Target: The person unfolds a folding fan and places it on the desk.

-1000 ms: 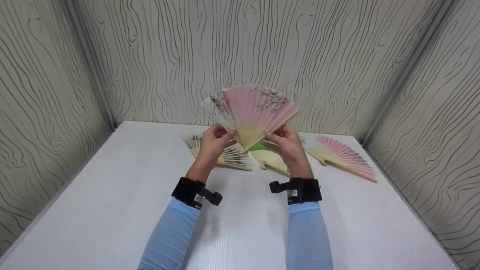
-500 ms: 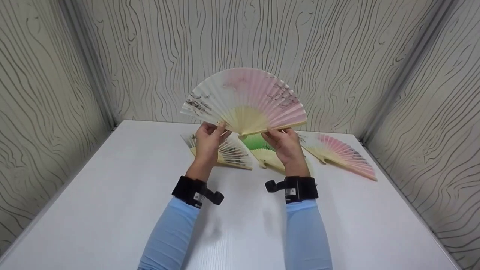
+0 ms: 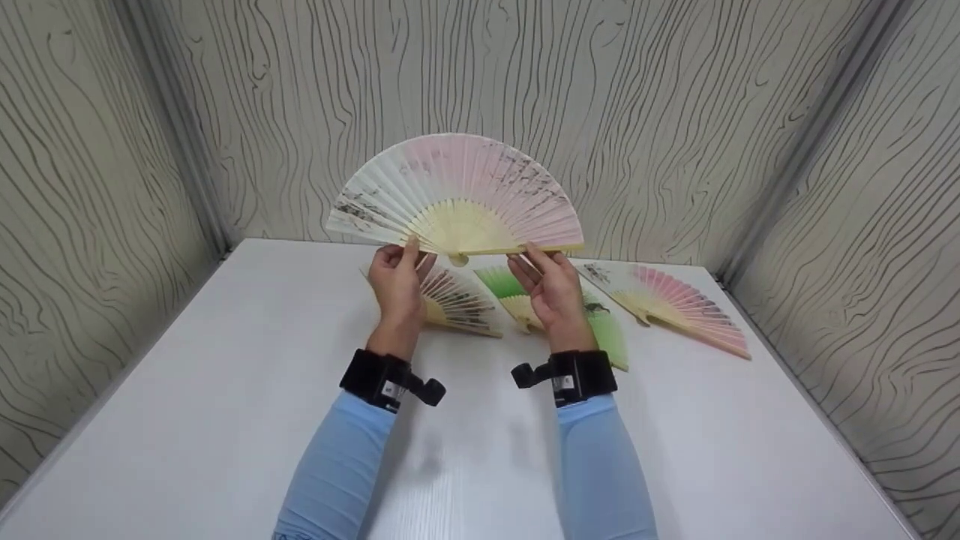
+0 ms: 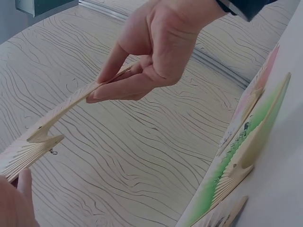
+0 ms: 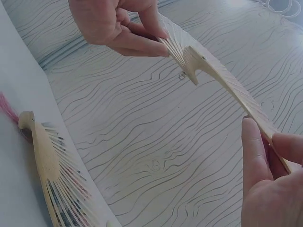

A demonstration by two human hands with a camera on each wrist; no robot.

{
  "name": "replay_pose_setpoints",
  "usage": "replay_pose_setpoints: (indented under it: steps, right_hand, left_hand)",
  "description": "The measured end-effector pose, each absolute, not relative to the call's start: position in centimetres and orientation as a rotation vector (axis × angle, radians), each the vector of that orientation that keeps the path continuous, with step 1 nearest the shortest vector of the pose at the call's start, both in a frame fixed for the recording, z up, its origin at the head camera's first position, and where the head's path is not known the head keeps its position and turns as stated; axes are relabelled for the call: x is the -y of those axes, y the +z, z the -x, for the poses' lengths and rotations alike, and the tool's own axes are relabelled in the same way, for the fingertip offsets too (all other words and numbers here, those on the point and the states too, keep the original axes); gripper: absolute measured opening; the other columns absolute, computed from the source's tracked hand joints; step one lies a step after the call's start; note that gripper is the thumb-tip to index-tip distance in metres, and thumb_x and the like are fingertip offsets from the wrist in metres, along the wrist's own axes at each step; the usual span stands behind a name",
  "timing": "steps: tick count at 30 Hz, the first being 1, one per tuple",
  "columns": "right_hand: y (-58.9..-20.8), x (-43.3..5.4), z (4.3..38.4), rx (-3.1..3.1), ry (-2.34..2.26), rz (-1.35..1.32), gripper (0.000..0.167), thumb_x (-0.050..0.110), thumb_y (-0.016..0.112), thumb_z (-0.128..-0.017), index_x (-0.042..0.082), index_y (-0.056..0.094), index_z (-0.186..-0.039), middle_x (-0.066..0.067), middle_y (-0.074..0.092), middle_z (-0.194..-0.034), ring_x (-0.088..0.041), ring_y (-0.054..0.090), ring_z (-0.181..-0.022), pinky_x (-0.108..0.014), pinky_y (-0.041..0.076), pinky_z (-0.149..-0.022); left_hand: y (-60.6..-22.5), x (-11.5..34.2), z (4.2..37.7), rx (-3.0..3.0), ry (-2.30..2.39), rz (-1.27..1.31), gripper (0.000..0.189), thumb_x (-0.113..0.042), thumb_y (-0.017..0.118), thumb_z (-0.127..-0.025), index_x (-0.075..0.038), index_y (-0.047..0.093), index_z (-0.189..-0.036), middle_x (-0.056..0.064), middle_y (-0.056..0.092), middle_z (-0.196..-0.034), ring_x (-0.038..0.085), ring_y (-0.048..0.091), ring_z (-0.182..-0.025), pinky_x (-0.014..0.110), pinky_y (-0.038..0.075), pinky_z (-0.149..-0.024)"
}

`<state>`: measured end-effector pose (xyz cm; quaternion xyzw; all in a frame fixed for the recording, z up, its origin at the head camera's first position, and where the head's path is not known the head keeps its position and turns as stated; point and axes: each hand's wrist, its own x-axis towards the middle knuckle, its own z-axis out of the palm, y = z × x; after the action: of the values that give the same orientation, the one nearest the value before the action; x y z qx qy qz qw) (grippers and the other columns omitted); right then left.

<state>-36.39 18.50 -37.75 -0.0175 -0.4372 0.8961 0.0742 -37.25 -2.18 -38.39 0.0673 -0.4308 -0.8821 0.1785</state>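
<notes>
A pink and white folding fan [image 3: 465, 169] with dark branch patterns is held up above the table, spread into a near half-circle. My left hand [image 3: 396, 292] pinches its pale ribs at the left, the thumb in front. At the right, the straight guard stick is pinched by my right hand [image 3: 559, 296]; the right wrist view shows that hand [image 5: 272, 179] with the stick between thumb and fingers. The fan's pivot end [image 4: 45, 137] lies between the two hands in the left wrist view.
Spread fans lie on the white table [image 3: 247, 390] behind my hands: a white patterned one [image 3: 461, 300], a green one [image 3: 609, 334] partly hidden by my right hand, and a pink one [image 3: 694, 311]. Wood-grain panels [image 3: 480, 67] stand around the table. A pink tassel [image 5: 8, 109] shows.
The fan has spread from a partial wedge to a near half-circle, its white part now showing. It has been raised and has shifted left, both hands moving left with it.
</notes>
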Motion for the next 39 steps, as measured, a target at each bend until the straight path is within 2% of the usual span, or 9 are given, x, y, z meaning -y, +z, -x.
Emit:
replay_pose_setpoints:
  steps: [6,13,16,19,23,28,32,35,39]
  right_hand:
    - [-38.0,-19.3,36.5,1.291,2.679,0.09,0.011,-0.003,0.062,-0.107,0.007,0.066,-0.106,-0.004,0.08,-0.09,-0.016,0.083,-0.082,-0.026,0.069,-0.085]
    - [-38.2,-17.5,36.4,1.581,2.641,0.037,0.011,0.002,0.064,-0.107,0.005,0.072,-0.101,-0.005,0.083,-0.086,-0.014,0.083,-0.081,-0.026,0.069,-0.083]
    - [-38.4,-15.9,35.9,1.837,2.573,0.0,0.009,0.006,0.066,-0.107,0.003,0.073,-0.103,-0.006,0.083,-0.088,-0.015,0.082,-0.079,-0.027,0.07,-0.08]
    - [-38.8,-13.7,35.2,2.11,2.465,-0.045,0.018,0.013,0.068,-0.106,-0.003,0.074,-0.112,-0.01,0.084,-0.093,-0.014,0.08,-0.075,-0.032,0.071,-0.08]
    - [-39.6,-10.2,33.9,2.376,2.311,-0.146,0.028,0.02,0.071,-0.105,-0.005,0.077,-0.117,-0.016,0.084,-0.099,-0.011,0.077,-0.069,-0.032,0.071,-0.074]
    - [-41.8,-4.8,32.8,2.609,2.191,-0.128,0.022,0.029,0.075,-0.103,0.009,0.081,-0.096,-0.008,0.082,-0.084,-0.008,0.064,-0.054,-0.019,0.054,-0.048]
    - [-43.5,-1.2,33.0,2.703,2.188,-0.035,0.023,0.032,0.074,-0.103,0.013,0.079,-0.092,0.002,0.073,-0.075,-0.01,0.062,-0.056,-0.018,0.046,-0.048]
    - [-44.4,0.7,33.4,2.717,2.271,-0.017,0.02,0.028,0.074,-0.103,0.01,0.079,-0.096,0.003,0.073,-0.074,-0.009,0.064,-0.058,-0.017,0.046,-0.049]
    - [-45.2,2.4,33.8,2.759,2.308,0.038,0.024,0.024,0.076,-0.102,0.008,0.08,-0.084,0.004,0.071,-0.067,-0.006,0.063,-0.055,-0.014,0.044,-0.047]
  left_hand:
    - [-38.1,4.5,38.0,1.217,-2.471,-0.265,0.017,-0.014,0.067,-0.109,0.001,0.062,-0.115,0.018,0.072,-0.122,0.037,0.074,-0.125,0.032,0.07,-0.09]
    - [-38.7,8.9,39.4,1.22,-2.436,-0.343,0.013,-0.018,0.069,-0.108,-0.007,0.062,-0.108,0.006,0.07,-0.108,0.02,0.078,-0.1,0.03,0.07,-0.088]
    - [-39.1,11.6,39.7,1.214,-2.45,-0.413,0.011,-0.02,0.069,-0.108,-0.01,0.065,-0.109,0.001,0.07,-0.107,0.016,0.077,-0.098,0.026,0.069,-0.086]
    - [-39.2,14.8,39.9,1.244,-2.456,-0.486,0.01,-0.021,0.07,-0.107,-0.012,0.067,-0.111,-0.002,0.071,-0.107,0.016,0.076,-0.101,0.023,0.068,-0.08]
    - [-39.4,19.0,41.0,1.372,-2.427,-0.576,0.011,-0.021,0.072,-0.105,-0.013,0.066,-0.109,-0.003,0.068,-0.105,0.012,0.075,-0.091,0.018,0.066,-0.071]
    - [-40.5,23.5,42.7,1.683,-2.254,-0.688,0.04,-0.028,0.071,-0.105,-0.009,0.065,-0.139,-0.006,0.062,-0.105,0.003,0.067,-0.084,0.014,0.061,-0.068]
    - [-41.8,26.7,43.2,1.96,-2.061,-0.727,0.056,-0.032,0.065,-0.107,-0.006,0.054,-0.155,-0.006,0.058,-0.11,0.0,0.061,-0.079,0.013,0.057,-0.07]
    - [-43.1,28.9,43.2,2.099,-1.93,-0.752,0.046,-0.029,0.062,-0.107,-0.004,0.059,-0.145,-0.004,0.057,-0.105,0.0,0.06,-0.07,0.015,0.058,-0.068]
    - [-44.8,30.9,43.0,2.202,-1.798,-0.809,0.031,-0.025,0.063,-0.106,-0.001,0.063,-0.127,-0.009,0.059,-0.08,0.002,0.062,-0.06,0.022,0.058,-0.066]
